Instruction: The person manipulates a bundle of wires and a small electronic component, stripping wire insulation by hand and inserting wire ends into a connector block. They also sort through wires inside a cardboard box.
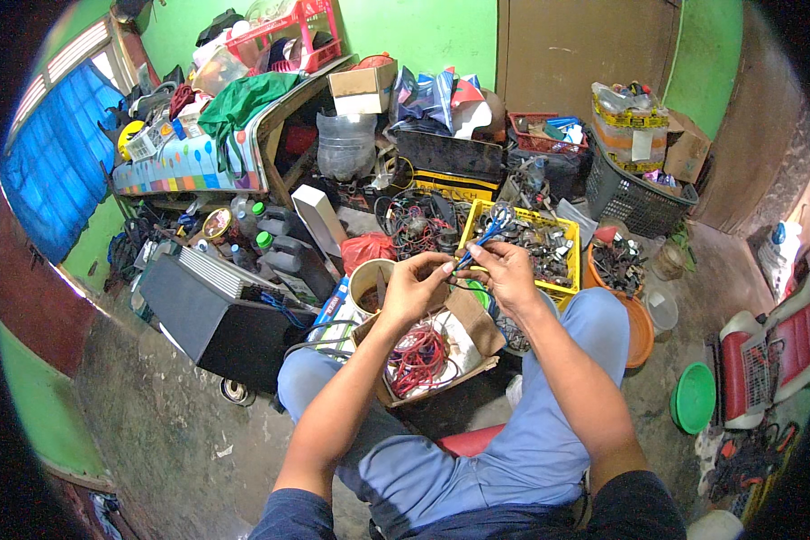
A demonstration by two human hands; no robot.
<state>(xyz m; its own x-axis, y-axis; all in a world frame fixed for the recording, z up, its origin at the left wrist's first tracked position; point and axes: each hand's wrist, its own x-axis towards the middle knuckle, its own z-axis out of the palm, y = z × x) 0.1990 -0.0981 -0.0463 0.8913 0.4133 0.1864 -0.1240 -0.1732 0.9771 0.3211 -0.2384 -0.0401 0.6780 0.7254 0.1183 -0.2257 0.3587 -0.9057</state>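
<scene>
Both hands meet in front of me, above a cardboard box [489,331] that stands between my legs. My left hand [418,286] pinches a dark cable, thumb and fingers pressed together. A blue cable [488,236] rises from the fingers of my right hand [506,272], which are closed on it close to the left fingertips. Whether the blue and dark lengths are one cable I cannot make out. In the box below lies a tangle of red wires [420,360] on something white.
A yellow crate [564,290] of small parts stands beyond my right hand, beside an orange basin [640,335]. Left are a round tub [369,281], a black speaker-like box [216,310] and dark jugs [288,256]. A green bowl [693,398] lies at right.
</scene>
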